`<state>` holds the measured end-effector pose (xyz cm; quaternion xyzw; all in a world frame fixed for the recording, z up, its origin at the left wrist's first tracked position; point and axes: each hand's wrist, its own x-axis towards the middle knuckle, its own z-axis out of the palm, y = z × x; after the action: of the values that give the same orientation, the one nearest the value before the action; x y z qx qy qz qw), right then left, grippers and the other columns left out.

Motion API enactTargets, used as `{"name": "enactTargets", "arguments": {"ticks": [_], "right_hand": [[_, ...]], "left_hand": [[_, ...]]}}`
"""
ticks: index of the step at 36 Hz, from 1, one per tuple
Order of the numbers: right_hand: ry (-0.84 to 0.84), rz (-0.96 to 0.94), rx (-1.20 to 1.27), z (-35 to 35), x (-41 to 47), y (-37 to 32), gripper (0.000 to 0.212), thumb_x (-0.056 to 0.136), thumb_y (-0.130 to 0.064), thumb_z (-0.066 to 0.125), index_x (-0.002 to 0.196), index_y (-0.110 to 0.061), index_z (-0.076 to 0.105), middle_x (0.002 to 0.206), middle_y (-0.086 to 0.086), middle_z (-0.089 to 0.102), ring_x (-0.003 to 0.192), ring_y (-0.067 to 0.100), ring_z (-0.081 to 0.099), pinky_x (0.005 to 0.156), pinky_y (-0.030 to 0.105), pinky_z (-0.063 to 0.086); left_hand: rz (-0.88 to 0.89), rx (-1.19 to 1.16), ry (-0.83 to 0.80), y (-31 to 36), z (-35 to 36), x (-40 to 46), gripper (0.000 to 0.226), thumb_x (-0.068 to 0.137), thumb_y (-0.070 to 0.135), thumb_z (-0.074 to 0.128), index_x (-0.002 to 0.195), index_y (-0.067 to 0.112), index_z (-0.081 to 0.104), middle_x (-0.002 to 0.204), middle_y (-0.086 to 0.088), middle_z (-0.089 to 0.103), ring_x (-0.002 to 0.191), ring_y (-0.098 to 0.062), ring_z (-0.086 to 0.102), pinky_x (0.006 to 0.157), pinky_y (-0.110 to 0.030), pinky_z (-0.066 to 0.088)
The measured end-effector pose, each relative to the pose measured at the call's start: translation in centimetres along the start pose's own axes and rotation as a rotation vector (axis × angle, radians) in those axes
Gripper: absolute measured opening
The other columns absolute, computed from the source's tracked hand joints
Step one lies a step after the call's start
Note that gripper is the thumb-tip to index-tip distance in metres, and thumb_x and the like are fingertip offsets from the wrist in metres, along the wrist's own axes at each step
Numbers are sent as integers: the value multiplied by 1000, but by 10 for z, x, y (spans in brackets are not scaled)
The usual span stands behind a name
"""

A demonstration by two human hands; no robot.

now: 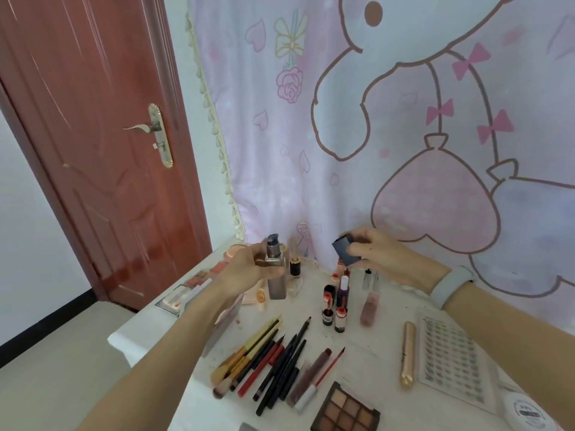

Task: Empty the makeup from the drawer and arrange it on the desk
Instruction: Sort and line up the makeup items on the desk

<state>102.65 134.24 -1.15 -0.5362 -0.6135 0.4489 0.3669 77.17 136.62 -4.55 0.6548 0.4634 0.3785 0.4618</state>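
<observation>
So the left hand (245,269) is wrapped around a tall square pump bottle (275,275), fingers curled round its middle and holding it upright above the table (367,362), pump nozzle bare on top. The right hand (376,253) is up at about the same height, just off to the side, pinching a dark square cap (345,249) between thumb and fingers, tilted, not touching the bottle. There's a pale wristband (451,286) on that wrist. Under and between the hands is a cluster of little lip gloss tubes (334,306) with red and dark caps; two of them have some label print but it's too small to read. Right behind the left hand sits a small dark dropper bottle (295,267). Nearer than the hands, toward the body, there's a fanned-out bunch of brushes and pencils (264,359), a brown eyeshadow palette (345,412), and below the right forearm a gold tube (408,356) lying next to a sheet of false lashes (451,359). A round white jar (529,412) at the near right corner has writing on its lid, blurred, can't make it out. Past the left hand on the far left edge are a few blush palettes (199,279). No brand name is legible anywhere.
</observation>
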Motion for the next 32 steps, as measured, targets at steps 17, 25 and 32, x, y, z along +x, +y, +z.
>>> {"name": "enactTargets", "arguments": {"ticks": [17,25,32], "right_hand": [[-151,-243,-852,57,44,29,19,79,-25,58,95,-18,50,70,-6,45,58,9,42,47,22,28],[-180,-204,-1268,75,69,48,39,78,-42,61,109,-19,59,106,1,50,103,23,41,79,41,27],[-188,-226,-1356,89,75,55,29,80,-39,60,100,-20,63,95,3,58,96,24,41,74,39,22]], "left_hand": [[36,792,-251,-23,2,53,34,70,24,78,96,7,66,133,-13,53,145,-19,4,114,-39,12],[54,863,-258,-20,3,49,25,73,22,76,94,18,63,153,-9,27,145,-23,0,113,-41,15],[44,878,-248,-29,2,55,44,71,26,78,110,20,60,144,-3,42,144,-17,-15,111,-47,21]]}}
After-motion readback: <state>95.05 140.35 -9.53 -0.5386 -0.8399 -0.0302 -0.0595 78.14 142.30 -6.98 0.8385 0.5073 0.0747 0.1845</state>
